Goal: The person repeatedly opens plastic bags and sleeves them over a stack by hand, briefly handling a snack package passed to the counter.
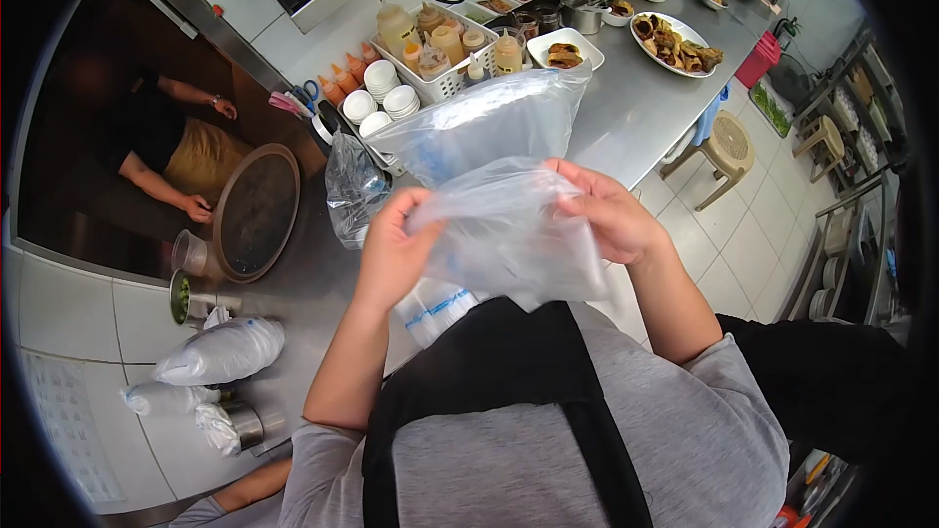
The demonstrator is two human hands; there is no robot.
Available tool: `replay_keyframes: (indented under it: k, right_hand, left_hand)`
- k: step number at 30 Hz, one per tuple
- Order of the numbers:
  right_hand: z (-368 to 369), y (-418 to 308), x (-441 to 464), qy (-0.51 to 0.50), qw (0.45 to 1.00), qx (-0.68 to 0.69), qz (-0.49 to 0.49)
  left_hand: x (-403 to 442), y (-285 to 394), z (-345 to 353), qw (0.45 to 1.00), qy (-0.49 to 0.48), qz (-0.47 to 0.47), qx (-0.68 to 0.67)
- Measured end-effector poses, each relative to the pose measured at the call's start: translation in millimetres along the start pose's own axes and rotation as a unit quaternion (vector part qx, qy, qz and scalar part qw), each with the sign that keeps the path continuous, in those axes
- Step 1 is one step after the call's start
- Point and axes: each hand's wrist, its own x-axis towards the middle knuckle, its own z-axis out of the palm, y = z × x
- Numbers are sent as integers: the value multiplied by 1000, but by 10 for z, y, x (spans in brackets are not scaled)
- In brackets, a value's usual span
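Observation:
A clear plastic bag (518, 235) is stretched between my two hands in front of the black apron. My left hand (396, 244) pinches its left edge, thumb against the fingers. At the upper right edge, my right hand (611, 215) has its fingers closed on the same bag. Just beyond it, a larger clear plastic bag (489, 127) lies on the steel counter. To the left of my left hand sits a crumpled clear bag (354, 186). A white packet with blue print (435, 311) is partly hidden beneath the held bag.
Sauce bottles in a white basket (445, 88), stacked white cups (381, 78) and a plate of food (677, 44) stand farther back. A round tray (256, 213) and filled bags (223, 350) are at left. Another person (176, 147) stands beyond an opening; a forearm (254, 484) shows lower left.

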Motion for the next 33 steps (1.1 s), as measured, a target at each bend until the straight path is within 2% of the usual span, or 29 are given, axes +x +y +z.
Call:
replay_keyframes:
  k: [1, 2, 3, 4, 5, 6, 7, 8, 9, 10, 11, 12, 13, 14, 15, 16, 17, 18, 19, 21, 22, 23, 24, 26, 28, 30, 31, 32, 33]
  right_hand:
    - [-14, 0, -5, 0, 1000, 0, 0]
    - [-45, 2, -14, -45, 990, -130, -36]
    - [-85, 6, -22, -88, 959, -258, -72]
    - [-167, 19, -15, -88, 959, -258, -72]
    - [-289, 44, 13, -9, 945, -319, -68]
    - [-398, 81, 43, 70, 921, -378, -63]
    - [-495, 138, 67, 70, 921, -378, -63]
    - [-587, 197, 93, 112, 928, -326, -140]
    - [-626, 224, 109, 153, 925, -271, -216]
    - [-488, 150, 93, 152, 926, -271, -216]
    - [-306, 48, 50, 141, 956, -197, -163]
    - [-192, -6, 22, 130, 978, -121, -108]
    - [-226, -9, -20, 130, 978, -121, -109]
    - [-297, -30, -86, -4, 997, -52, -52]
    - [-327, -45, -125, -137, 990, 18, 6]
    - [-320, -55, -144, -136, 991, 17, 5]
    - [-295, -75, -169, -79, 994, -66, -33]
    - [-283, -88, -183, -21, 986, -148, -71]
    - [-337, -67, -162, -21, 986, -148, -71]
    - [-489, 1, -88, 69, 895, -426, -112]
    - [-472, 0, -74, 67, 895, -426, -111]
    - [-440, -10, -61, 117, 869, -455, -156]
    - [-409, -32, -60, 167, 837, -482, -201]
    - [-277, -157, -116, 144, 855, -459, -193]
    - [-173, -280, -140, 124, 873, -434, -185]
    - [-103, -425, -58, 18, 770, -555, -314]
    - [6, -530, -42, 18, 770, -555, -314]
    - [150, -652, -27, 47, 717, -638, -276]
    - [230, -731, 19, 74, 655, -714, -236]
  left_hand:
    - [29, -15, -35, 997, 59, -16, -36]
    - [9, -15, -41, 998, 58, -16, -36]
    - [-33, 89, -17, 979, 25, -43, -198]
    - [-75, 141, -2, 933, -9, -69, -353]
    - [-119, 108, -13, 933, -8, -70, -353]
    - [-163, 55, -34, 905, -74, -64, -413]
    - [-188, 34, -41, 870, -140, -58, -470]
    - [-202, 46, -20, 869, -139, -57, -471]
    - [-212, 89, 30, 957, -139, 15, -255]
    - [-212, 113, 93, 987, -132, 85, -23]
    - [-188, 103, 190, 991, -58, 110, 48]
    - [-141, 23, 161, 991, -57, 110, 48]
    - [-66, -99, 105, 996, -8, 80, 34]
    - [-27, -183, 45, 998, 42, 50, 19]
    - [-34, -176, -29, 998, 41, 51, 19]
    - [-42, -169, -119, 989, -4, 3, -147]
    - [-44, -168, -159, 949, -48, -46, -309]
    - [-67, -79, -107, 948, -49, -46, -310]
    - [-115, 86, -21, 927, -32, -36, -371]
    - [-121, 46, -71, 902, -12, -26, -430]
    - [-59, -192, -234, 974, -68, 72, -203]
    - [-20, -319, -319, 978, -120, 165, 38]
    - [-37, -228, -268, 978, -120, 166, 38]
    - [-113, 142, -89, 969, 29, 109, 220]
    - [-129, 389, 6, 967, 53, 109, 223]
    - [-92, 555, 28, 966, 74, 108, 224]
    - [-38, 620, 21, 954, 81, 163, 240]
    - [2, 701, 16, 938, 88, 218, 255]
    - [7, 845, 11, 937, 76, 184, 288]
